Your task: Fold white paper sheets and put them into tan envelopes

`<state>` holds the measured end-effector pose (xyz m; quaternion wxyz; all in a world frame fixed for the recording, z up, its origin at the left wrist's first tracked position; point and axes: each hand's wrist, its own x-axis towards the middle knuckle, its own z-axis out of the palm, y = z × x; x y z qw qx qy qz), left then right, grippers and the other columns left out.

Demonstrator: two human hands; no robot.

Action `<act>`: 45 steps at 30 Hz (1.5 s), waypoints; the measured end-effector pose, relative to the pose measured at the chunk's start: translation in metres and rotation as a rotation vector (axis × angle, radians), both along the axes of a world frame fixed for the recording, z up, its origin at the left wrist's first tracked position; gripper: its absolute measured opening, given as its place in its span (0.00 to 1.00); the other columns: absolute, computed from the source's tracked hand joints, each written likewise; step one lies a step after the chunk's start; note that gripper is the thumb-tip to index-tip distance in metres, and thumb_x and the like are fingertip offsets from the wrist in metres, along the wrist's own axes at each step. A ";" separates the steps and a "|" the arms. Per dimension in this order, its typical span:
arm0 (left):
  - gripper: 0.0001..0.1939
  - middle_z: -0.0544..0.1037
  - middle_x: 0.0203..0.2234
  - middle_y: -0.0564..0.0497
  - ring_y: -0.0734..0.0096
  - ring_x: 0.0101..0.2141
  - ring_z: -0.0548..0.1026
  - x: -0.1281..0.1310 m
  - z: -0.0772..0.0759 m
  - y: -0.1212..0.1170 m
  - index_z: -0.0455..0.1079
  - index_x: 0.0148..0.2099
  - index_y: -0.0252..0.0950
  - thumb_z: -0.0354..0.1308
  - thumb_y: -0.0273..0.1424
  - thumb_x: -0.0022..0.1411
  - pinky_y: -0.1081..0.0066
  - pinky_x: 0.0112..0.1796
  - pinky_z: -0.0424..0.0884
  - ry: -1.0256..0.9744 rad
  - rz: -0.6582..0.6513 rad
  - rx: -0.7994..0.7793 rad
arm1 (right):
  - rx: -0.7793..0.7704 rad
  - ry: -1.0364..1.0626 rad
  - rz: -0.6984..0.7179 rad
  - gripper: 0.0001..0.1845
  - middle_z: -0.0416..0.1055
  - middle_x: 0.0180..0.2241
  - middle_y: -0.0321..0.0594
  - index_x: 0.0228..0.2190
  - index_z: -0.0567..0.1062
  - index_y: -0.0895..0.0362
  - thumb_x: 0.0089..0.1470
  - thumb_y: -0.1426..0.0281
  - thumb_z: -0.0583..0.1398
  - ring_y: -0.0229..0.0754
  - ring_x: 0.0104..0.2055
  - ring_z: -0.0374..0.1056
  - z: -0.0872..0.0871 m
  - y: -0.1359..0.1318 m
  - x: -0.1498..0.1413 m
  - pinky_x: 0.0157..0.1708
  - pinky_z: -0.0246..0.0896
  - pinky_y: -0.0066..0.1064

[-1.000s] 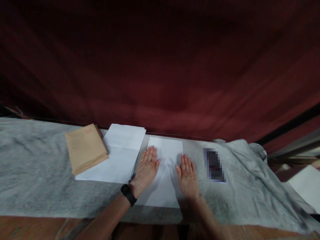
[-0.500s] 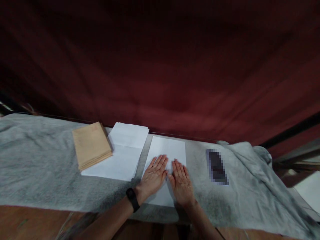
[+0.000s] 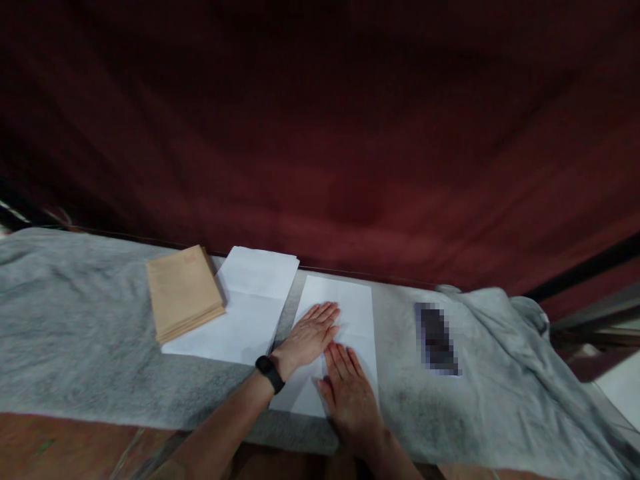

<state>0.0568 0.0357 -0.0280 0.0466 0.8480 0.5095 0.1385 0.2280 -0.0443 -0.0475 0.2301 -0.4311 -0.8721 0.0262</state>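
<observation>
A white sheet of paper [image 3: 357,310] lies on the grey cloth in front of me, faint creases showing across it. My left hand [image 3: 313,333] rests flat on its middle, fingers stretched toward the upper right; a black band circles that wrist. Just below and to the right, my right hand [image 3: 350,393] also lies flat on the sheet, fingers pointing forward and thumb out to the left. Its fingertips come close to the left thumb. Neither hand grips anything.
To the left, several brown envelopes [image 3: 185,290] are stacked partly over a pile of white papers [image 3: 255,307]. A dark, pixelated flat object [image 3: 437,340] lies to the right on the grey cloth [image 3: 90,320]. Behind the cloth hangs a dark red curtain [image 3: 320,167].
Both hands have slid over the paper toward each other. The right hand has then moved nearer to me and left, below the left hand. The view has shifted slightly.
</observation>
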 end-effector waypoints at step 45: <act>0.30 0.57 0.69 0.49 0.60 0.69 0.50 0.016 -0.014 0.002 0.48 0.73 0.42 0.38 0.46 0.74 0.51 0.66 0.44 0.093 0.124 0.106 | -0.578 0.302 0.542 0.16 0.79 0.48 0.33 0.51 0.77 0.50 0.66 0.63 0.56 0.36 0.52 0.73 0.064 -0.004 0.009 0.54 0.66 0.26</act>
